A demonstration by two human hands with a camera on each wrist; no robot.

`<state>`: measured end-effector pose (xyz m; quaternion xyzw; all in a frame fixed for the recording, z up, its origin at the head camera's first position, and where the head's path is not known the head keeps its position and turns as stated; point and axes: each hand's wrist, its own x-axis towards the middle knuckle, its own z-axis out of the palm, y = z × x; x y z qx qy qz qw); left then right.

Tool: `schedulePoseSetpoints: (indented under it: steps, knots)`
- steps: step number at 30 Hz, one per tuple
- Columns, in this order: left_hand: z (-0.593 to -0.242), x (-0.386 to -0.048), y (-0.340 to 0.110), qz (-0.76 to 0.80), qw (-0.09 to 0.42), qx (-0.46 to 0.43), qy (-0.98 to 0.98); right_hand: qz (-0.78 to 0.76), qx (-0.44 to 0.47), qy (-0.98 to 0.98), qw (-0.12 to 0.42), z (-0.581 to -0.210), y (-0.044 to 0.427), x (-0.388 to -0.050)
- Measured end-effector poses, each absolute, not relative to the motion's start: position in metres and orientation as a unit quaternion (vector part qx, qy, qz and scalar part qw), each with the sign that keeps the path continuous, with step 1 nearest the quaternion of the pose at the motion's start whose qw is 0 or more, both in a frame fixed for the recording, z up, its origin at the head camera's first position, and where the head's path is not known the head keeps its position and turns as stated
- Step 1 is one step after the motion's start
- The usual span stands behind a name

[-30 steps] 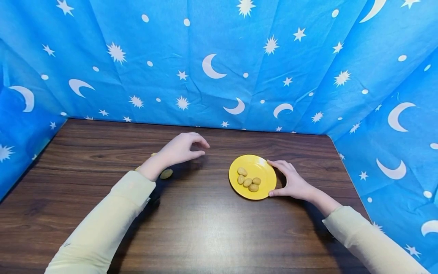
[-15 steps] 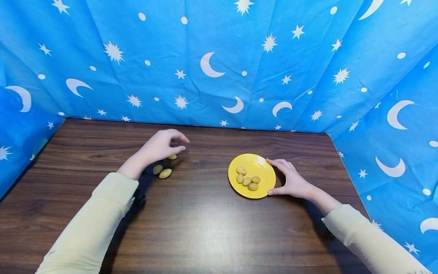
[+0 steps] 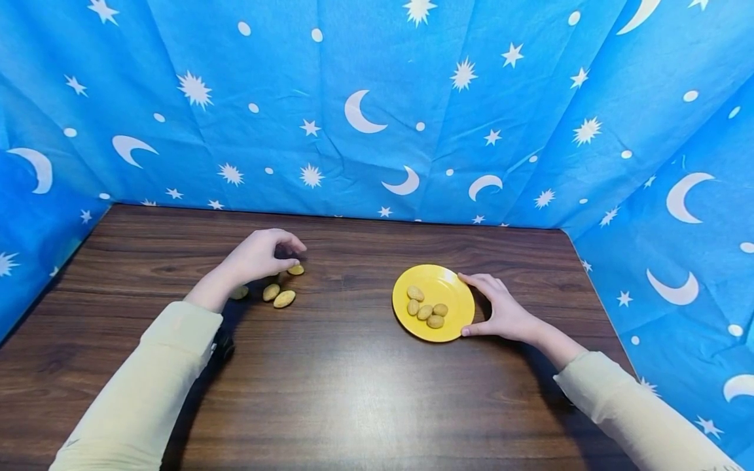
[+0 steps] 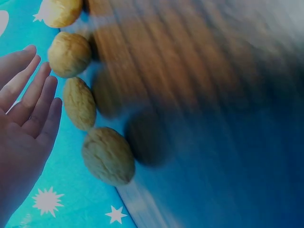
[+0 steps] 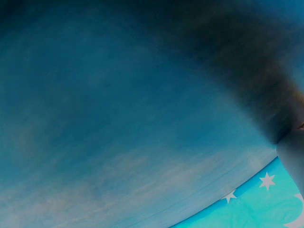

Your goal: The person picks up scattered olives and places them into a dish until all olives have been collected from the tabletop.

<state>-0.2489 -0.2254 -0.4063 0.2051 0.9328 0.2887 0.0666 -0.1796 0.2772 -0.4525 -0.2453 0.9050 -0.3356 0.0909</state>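
On the right a yellow plate [image 3: 453,288] lies on the table, with several walnuts [image 3: 425,312] on it. My right hand [image 3: 503,314] holds the plate's right rim, thumb at the front and fingers behind. At the left, my left hand [image 3: 256,255] hovers over a loose group of walnuts, its fingers lightly bent and nothing in them. One walnut [image 3: 296,269] lies just by its thumb, and another walnut [image 3: 285,299] sits nearer the front. In the left wrist view a wrinkled walnut [image 4: 108,156] is one of several in a row beside the fingers.
The dark wood table [image 3: 365,392] ends at a blue curtain [image 3: 283,131] printed with white moons and stars, which also stands along both sides. Mostly blurred tabletop [image 5: 118,118] fills the right wrist view.
My left hand has moved left, away from the plate and back over the walnuts, uncovering some of them. The right hand and the plate have stayed put.
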Motion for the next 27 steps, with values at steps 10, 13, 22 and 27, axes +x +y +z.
schedulePoseSetpoints:
  steps: [10,13,22,27]
  knots:
    - [-0.412,-0.248,-0.230,0.258,0.079,0.205,0.941,-0.334,-0.243,0.906,0.091,-0.453,0.277,-0.179]
    - [-0.413,-0.248,-0.231,0.251,0.084,0.208,0.942,-0.334,-0.242,0.906,0.093,-0.453,0.277,-0.179]
    - [-0.416,-0.247,-0.232,0.242,0.083,0.211,0.943,-0.335,-0.240,0.906,0.095,-0.453,0.278,-0.180]
    - [-0.418,-0.248,-0.232,0.239,0.083,0.209,0.945,-0.334,-0.241,0.906,0.095,-0.452,0.277,-0.180]
